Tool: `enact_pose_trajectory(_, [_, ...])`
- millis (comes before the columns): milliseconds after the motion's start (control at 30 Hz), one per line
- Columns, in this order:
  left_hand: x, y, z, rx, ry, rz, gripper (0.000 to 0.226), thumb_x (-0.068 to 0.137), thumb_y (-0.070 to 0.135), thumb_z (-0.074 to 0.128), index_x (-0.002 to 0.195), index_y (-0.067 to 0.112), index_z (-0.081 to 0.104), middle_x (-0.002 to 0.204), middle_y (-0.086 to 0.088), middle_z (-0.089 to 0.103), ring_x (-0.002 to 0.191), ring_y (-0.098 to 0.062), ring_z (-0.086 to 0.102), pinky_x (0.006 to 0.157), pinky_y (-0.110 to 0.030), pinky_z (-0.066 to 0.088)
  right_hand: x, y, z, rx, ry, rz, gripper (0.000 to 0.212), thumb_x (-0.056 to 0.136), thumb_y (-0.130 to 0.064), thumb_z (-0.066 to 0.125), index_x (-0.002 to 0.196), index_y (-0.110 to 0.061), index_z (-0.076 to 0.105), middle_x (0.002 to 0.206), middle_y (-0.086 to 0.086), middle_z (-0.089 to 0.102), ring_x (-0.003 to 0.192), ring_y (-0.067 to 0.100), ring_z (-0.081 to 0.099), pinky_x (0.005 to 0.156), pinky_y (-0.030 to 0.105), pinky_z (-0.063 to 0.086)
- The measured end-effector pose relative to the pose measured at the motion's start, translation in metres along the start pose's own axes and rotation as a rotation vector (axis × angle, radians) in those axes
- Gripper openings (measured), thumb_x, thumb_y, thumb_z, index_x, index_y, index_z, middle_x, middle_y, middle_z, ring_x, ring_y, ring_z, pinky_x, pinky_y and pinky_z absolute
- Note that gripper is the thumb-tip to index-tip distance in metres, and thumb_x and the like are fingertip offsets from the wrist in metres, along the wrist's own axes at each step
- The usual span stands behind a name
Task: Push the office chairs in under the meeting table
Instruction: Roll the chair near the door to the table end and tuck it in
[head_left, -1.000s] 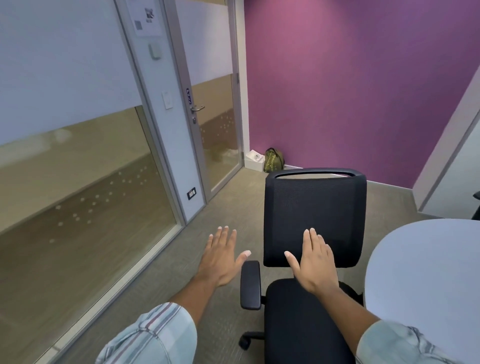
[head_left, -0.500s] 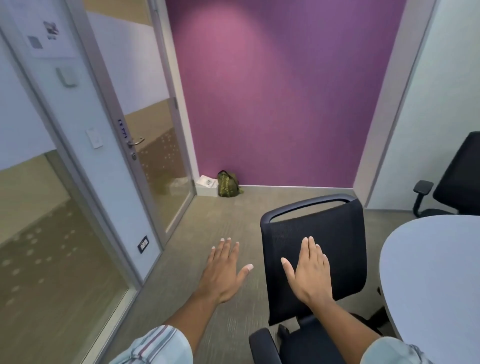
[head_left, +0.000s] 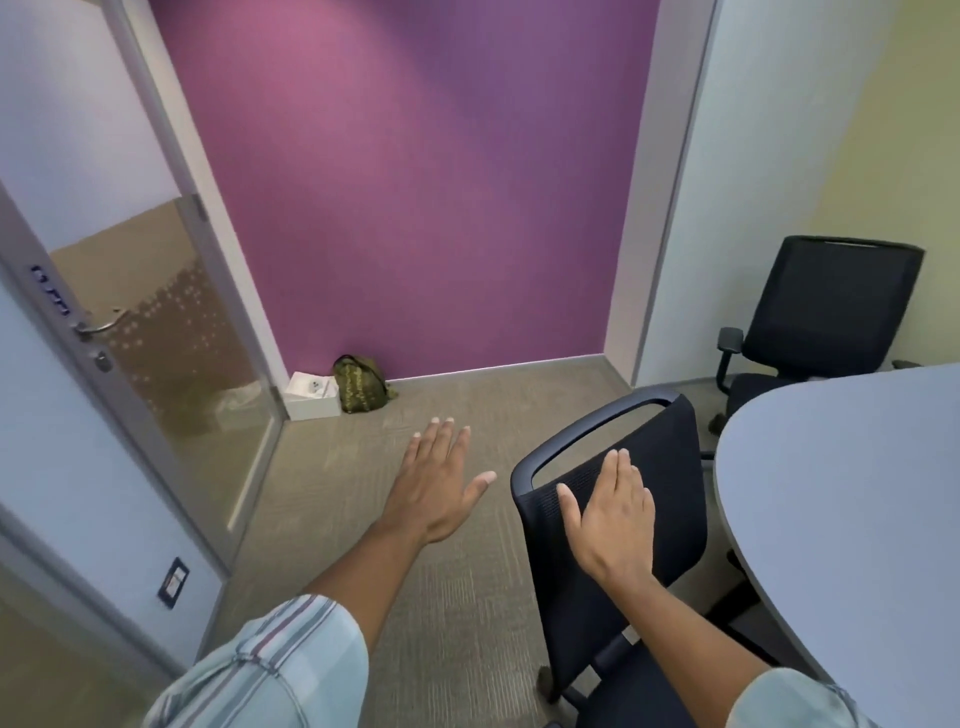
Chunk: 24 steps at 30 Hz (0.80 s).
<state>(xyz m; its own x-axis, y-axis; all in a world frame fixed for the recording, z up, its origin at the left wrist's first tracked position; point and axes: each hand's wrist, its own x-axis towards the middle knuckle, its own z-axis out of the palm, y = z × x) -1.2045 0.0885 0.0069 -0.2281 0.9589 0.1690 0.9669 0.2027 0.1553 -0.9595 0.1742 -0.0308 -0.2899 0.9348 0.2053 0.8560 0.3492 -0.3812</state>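
A black mesh office chair (head_left: 670, 551) stands just left of the pale grey meeting table (head_left: 852, 499), its backrest turned edge-on toward the table. My right hand (head_left: 613, 519) lies flat on the backrest, fingers straight and together. My left hand (head_left: 436, 483) hovers over the carpet to the chair's left, palm down, fingers apart, holding nothing. A second black office chair (head_left: 826, 322) stands at the far side of the table by the yellow wall, pulled back from the table edge.
A glass door with a metal handle (head_left: 98, 325) and a glass partition line the left side. A green bag (head_left: 358, 384) and a white box (head_left: 311, 395) sit on the floor against the purple wall. Open carpet lies between door and chair.
The view has swung right, bringing the second chair into sight. The near chair has turned, its backrest now angled toward the table. My right hand stays on the backrest.
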Motion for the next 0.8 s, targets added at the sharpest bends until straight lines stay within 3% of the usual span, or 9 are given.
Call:
enact_pose_trajectory(367, [0.182, 0.002, 0.015, 0.045, -0.061, 0.394, 0.094, 0.101, 0.079, 0.012, 0.174, 0.019, 0.006, 0.183, -0.012, -0.002, 0.168, -0.028, -0.012, 0.13, -0.044, -0.013, 0.071, -0.006, 0.032, 0.039, 0.128, 0.266, 0.099, 0.103, -0.076, 0.018, 0.167, 0.0, 0.015, 0.175, 0.025, 0.021, 0.16, 0.04, 0.027, 0.129, 0.058, 0.029])
enact_pose_trajectory(567, [0.264, 0.049, 0.031, 0.025, -0.098, 0.622, 0.091, 0.103, 0.076, 0.014, 0.174, 0.018, 0.014, 0.182, -0.013, 0.008, 0.168, -0.031, -0.001, 0.135, -0.052, 0.0, 0.1, 0.005, 0.031, 0.005, 0.217, 0.403, 0.1, 0.102, -0.077, 0.019, 0.168, -0.003, 0.01, 0.177, 0.022, 0.017, 0.163, 0.038, 0.021, 0.132, 0.057, 0.023])
enact_pose_trajectory(800, [0.339, 0.111, 0.059, -0.033, -0.165, 0.908, 0.087, 0.105, 0.072, 0.018, 0.173, 0.019, 0.019, 0.182, -0.012, 0.01, 0.168, -0.03, -0.001, 0.135, -0.052, 0.0, 0.121, 0.015, 0.02, -0.088, 0.27, 0.612, 0.1, 0.102, -0.077, 0.018, 0.167, -0.002, 0.012, 0.176, 0.02, 0.022, 0.162, 0.034, 0.023, 0.132, 0.054, 0.023])
